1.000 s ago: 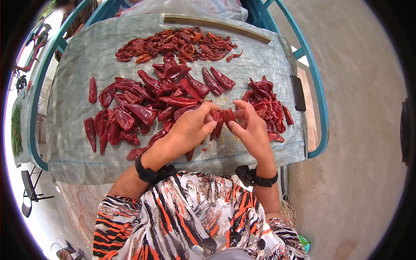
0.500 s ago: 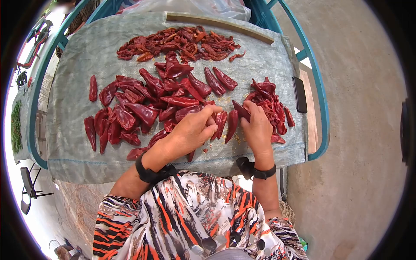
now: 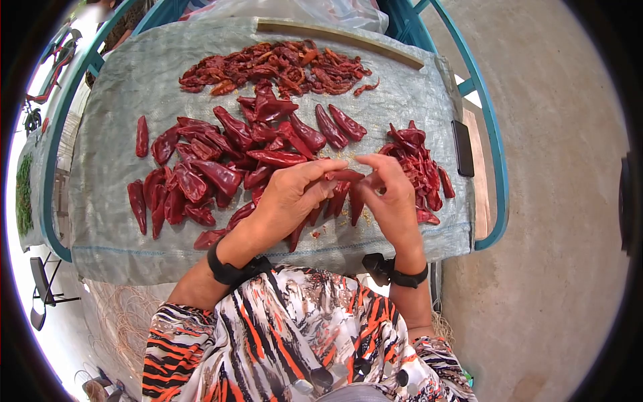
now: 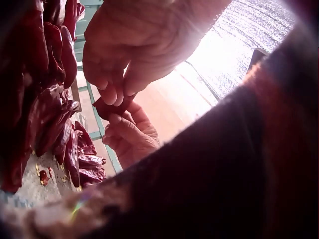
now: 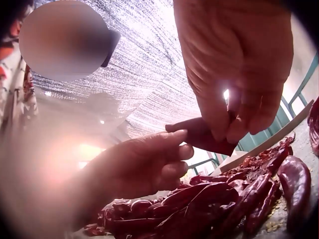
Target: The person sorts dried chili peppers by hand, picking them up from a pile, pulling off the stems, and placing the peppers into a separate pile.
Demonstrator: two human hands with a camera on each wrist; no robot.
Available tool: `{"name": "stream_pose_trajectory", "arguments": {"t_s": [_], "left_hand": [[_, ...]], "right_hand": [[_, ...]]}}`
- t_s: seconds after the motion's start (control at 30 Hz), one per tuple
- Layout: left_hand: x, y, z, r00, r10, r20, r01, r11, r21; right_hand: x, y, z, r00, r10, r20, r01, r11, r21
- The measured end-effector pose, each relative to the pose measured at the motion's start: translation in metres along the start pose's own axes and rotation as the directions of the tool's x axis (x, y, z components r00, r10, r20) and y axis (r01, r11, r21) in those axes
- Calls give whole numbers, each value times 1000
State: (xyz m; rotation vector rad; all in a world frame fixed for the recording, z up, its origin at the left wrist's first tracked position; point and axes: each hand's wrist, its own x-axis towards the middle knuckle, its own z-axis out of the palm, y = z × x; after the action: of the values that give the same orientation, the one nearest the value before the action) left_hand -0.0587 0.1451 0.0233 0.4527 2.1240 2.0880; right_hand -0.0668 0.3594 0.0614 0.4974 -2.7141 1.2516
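Observation:
A dried red chili pepper (image 3: 345,175) is held up between both hands over the cloth. My left hand (image 3: 295,191) pinches its left end between thumb and fingers. At its other end, my right hand (image 3: 392,194) grips it with thumb and fingertips. The right wrist view shows the pepper (image 5: 199,135) stretched between the two hands, its narrow tip at the left hand's fingers. In the left wrist view the pepper (image 4: 102,110) is dark and partly hidden by fingers. Below the hands, a few peppers (image 3: 338,199) lie among scattered yellow seeds.
A large heap of whole dried peppers (image 3: 221,175) spreads to the left. Beyond it lies a row of shrivelled peppers (image 3: 268,67), with a wooden strip (image 3: 341,43) behind. Opened peppers (image 3: 418,164) and a phone (image 3: 462,148) are at the right, inside the teal rail (image 3: 492,161).
The right hand first worked a red piece beside the left hand, then held a dark pepper farther right. Now it has come back left, and both hands hold a pepper between them.

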Motion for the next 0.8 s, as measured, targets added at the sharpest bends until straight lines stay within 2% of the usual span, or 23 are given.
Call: {"name": "stream_pose_trajectory", "arguments": {"t_s": [0.07,0.1,0.17,0.2,0.27,0.3,0.4,0.43,0.53,0.63,0.8], "left_hand": [[2,3,-1,995,87,-51,-83,993,89],[2,3,-1,989,132,-73,-121,984,134],[4,-1,2,985,154,-76,-140,976,164],[4,-4,4,983,167,-75,-151,972,179],[2,-13,5,984,175,39,-179,946,272],[1,-15,5,980,174,94,-195,928,316],[-2,-14,7,984,126,128,-161,935,315],[-2,-14,6,983,129,133,-166,933,320],[-3,-12,4,982,121,149,-164,930,330],[-2,-12,5,980,106,166,-157,929,335],[-5,-17,5,973,98,208,-166,926,339]], "right_hand": [[3,12,-5,990,52,-133,-68,990,-122],[5,21,-9,987,9,-160,-57,954,-296],[7,40,-16,978,-88,-191,-48,791,-610],[8,45,-15,984,-63,-169,-63,755,-653],[9,55,-14,992,-10,-128,-88,675,-732],[9,59,-10,995,-32,-90,-48,644,-763],[8,66,-2,1000,6,6,2,584,-812],[9,68,1,1000,-23,-1,12,581,-814],[15,64,2,998,64,-28,-63,644,-763],[15,73,7,1000,-10,-27,-16,582,-813],[12,73,14,992,-73,-102,-47,540,-840]]}}
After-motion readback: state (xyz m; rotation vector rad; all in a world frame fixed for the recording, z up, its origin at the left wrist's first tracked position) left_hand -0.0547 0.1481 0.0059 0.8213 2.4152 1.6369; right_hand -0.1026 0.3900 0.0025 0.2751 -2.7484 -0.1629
